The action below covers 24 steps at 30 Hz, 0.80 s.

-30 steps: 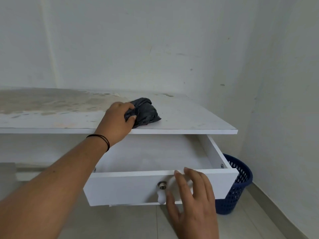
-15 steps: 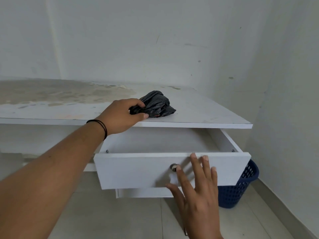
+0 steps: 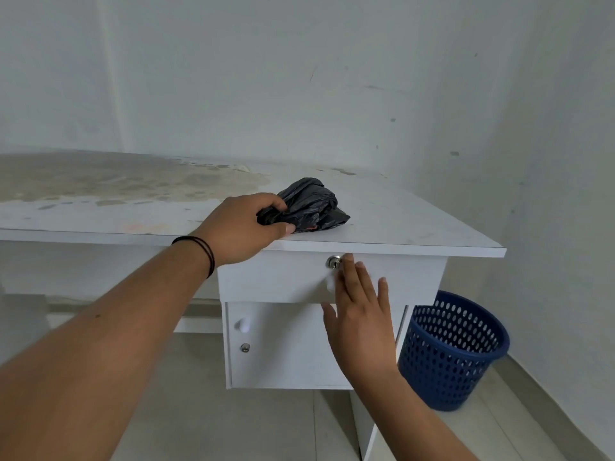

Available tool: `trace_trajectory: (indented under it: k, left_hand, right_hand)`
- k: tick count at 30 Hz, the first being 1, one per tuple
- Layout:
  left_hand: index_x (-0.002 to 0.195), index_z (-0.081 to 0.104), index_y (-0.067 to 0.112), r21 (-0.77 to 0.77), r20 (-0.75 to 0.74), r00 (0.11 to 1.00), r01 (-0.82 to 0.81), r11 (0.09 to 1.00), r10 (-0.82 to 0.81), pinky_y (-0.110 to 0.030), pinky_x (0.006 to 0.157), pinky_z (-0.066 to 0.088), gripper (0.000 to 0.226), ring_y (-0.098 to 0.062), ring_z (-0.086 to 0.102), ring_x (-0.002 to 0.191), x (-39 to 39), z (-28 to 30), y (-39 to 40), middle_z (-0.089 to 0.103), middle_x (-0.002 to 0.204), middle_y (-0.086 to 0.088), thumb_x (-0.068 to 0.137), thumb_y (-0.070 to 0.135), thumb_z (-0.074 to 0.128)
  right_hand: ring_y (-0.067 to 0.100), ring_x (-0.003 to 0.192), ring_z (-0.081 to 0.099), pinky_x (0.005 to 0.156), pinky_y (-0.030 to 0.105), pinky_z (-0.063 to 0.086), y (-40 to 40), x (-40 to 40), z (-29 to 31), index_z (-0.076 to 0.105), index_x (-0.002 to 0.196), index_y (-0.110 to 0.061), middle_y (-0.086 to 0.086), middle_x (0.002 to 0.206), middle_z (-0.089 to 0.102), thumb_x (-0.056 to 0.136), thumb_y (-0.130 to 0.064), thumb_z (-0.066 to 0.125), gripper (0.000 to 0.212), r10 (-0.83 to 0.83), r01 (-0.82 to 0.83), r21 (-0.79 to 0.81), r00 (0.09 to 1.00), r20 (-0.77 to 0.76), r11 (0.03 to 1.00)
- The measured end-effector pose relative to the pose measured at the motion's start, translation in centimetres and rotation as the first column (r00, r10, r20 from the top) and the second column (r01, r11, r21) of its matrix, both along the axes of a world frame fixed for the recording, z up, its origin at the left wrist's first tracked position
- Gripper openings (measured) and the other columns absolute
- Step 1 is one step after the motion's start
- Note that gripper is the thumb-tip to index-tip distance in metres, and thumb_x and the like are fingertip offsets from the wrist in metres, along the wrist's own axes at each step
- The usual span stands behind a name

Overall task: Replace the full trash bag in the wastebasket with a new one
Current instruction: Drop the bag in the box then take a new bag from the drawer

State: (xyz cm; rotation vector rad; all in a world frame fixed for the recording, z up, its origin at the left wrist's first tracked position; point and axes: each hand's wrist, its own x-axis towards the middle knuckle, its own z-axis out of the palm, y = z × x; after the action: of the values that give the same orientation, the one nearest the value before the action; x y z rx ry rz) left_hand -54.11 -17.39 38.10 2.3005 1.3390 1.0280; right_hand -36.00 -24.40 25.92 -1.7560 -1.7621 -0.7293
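Left hand (image 3: 244, 224) lay on the desk (image 3: 399, 224) near frame centre, fingers and thumb curled round the left end of the crumpled black trash bag (image 3: 307, 205), gripping it. Wore a thin black band (image 3: 199, 252) at the wrist. Bag sat on the desktop just right of that hand, touching it, a little back from the front edge. Lay bunched in a low lump, long axis running roughly left to right across the frame, right end tapering to a flat corner pointing toward the right side of the desk.

Right hand (image 3: 361, 314), lower centre-right, stood open with fingers straight, fingertips against the drawer front (image 3: 276, 281) beside the round metal lock (image 3: 333, 261). Drawer sat flush under the desktop, closed. Below it hung a cabinet door (image 3: 283, 347) with a white knob (image 3: 244, 324) and a small lock of its own.

Blue perforated wastebasket (image 3: 452, 351) stood on the tiled floor (image 3: 206, 427) at lower right, just right of the cabinet and partly behind it, close to the right wall. Showed no bag at the visible rim; inside mostly hidden.

Desktop ran bare to the right of the bag as far as the right edge, and bare behind it to the back wall. Stained, worn patch spread over the upper left part of the desk. Open floor lay in front of the cabinet and the wastebasket.
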Motion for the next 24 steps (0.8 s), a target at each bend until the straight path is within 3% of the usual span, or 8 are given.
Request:
trace_trajectory:
  k: [3,6,8,14,20,24]
  left_hand:
    - [0.102,0.06,0.035,0.029,-0.014,1.0,-0.021,0.999,0.022,-0.022,0.057,0.039,0.021,-0.01,0.054,0.064,0.0,-0.2,0.1,0.063,0.08,0.008,0.083,0.043,0.062]
    - [0.101,0.059,0.036,0.052,-0.023,0.999,-0.038,0.998,0.039,-0.021,0.056,0.036,0.02,-0.008,0.053,0.064,0.0,-0.3,0.2,0.06,0.077,0.011,0.083,0.044,0.061]
    - [0.102,0.059,0.037,0.059,-0.027,0.999,-0.04,0.997,0.042,-0.02,0.055,0.036,0.02,-0.006,0.053,0.063,0.0,-0.4,0.3,0.06,0.076,0.012,0.083,0.044,0.061]
    - [0.103,0.059,0.036,0.073,-0.025,0.998,-0.049,0.996,0.05,-0.019,0.053,0.033,0.022,-0.003,0.052,0.063,0.0,-0.4,0.2,0.057,0.074,0.016,0.083,0.044,0.061]
    - [0.103,0.06,0.034,0.085,-0.024,0.998,-0.051,0.995,0.053,-0.018,0.052,0.031,0.02,-0.001,0.05,0.061,0.2,-0.4,-0.2,0.055,0.072,0.017,0.085,0.042,0.06]
    - [0.103,0.061,0.032,0.106,-0.024,0.998,-0.047,0.993,0.05,-0.018,0.054,0.032,0.019,-0.001,0.052,0.065,0.3,-0.3,-0.5,0.058,0.078,0.018,0.086,0.04,0.059]
  right_hand:
    - [0.031,0.133,0.041,0.106,0.057,0.027,1.6,0.5,0.6,0.05,0.133,-0.004,0.014,0.143,0.045,0.078,-0.015,0.065,0.058,-0.031,0.039,-0.141,0.998,0.06,0.989]
    - [0.026,0.146,0.01,0.115,0.052,0.004,3.1,1.4,0.7,0.018,0.148,-0.009,0.009,0.158,0.014,0.09,-0.012,0.037,0.062,0.026,-0.006,-0.258,0.997,0.074,0.966]
    - [0.024,0.146,0.006,0.115,0.05,0.003,3.6,1.7,0.8,0.012,0.149,-0.011,0.007,0.158,0.01,0.089,-0.009,0.034,0.064,0.029,-0.005,-0.293,0.997,0.077,0.956]
    - [0.023,0.146,0.005,0.114,0.053,0.003,4.7,1.6,1.6,0.006,0.15,-0.014,0.003,0.158,0.008,0.089,-0.009,0.037,0.069,0.022,0.0,-0.374,0.998,0.055,0.927]
    - [0.022,0.141,0.02,0.114,0.052,0.013,4.8,2.0,3.6,0.016,0.149,-0.021,0.003,0.152,0.027,0.088,-0.01,0.041,0.067,0.044,-0.042,-0.455,0.999,-0.006,0.89]
    - [0.022,0.137,0.031,0.111,0.046,0.024,2.1,2.4,4.4,0.016,0.149,-0.022,0.003,0.152,0.031,0.092,-0.021,0.044,0.063,0.094,-0.152,-0.459,0.984,-0.149,0.875]
